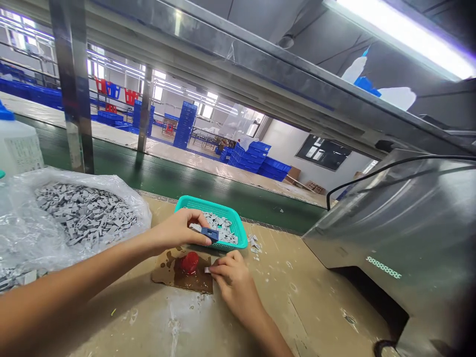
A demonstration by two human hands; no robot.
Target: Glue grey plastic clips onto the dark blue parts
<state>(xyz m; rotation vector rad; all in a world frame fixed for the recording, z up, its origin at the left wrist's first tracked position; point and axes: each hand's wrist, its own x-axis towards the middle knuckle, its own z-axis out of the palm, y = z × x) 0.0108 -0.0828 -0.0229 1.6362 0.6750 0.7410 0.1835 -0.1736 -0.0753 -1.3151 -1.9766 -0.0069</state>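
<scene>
Slanting in from the left edge, left forearm (111, 267) climbs toward the middle; left hand (186, 229) hangs above the table (267, 297), back of the hand up, fingers curled. Grip: thumb and fingertips pinch a dark blue block (210, 234) that juts out to the right of the fingers. Block's long axis runs roughly left to right, free end pointing right and dipping a little toward the wearer. Pale piece (195, 227) shows inside the same grip, at the block's left end; cannot tell whether the two are joined.

Right forearm (260, 315) rises from the bottom edge, leaning left; right hand (233, 277) sits low, fingers pointing left. Thumb and finger pressed together on a small white piece (207, 270), exposed end facing left; fingers hide its full length.

Just left of the right grip, below the left one: red object (189, 263) on damp-looking cardboard (178, 281). Behind the left grip: turquoise basket (241, 225) of light grey pieces (225, 225). Well left of both grips: clear plastic bag (143, 204) with grey parts (92, 208).
</scene>
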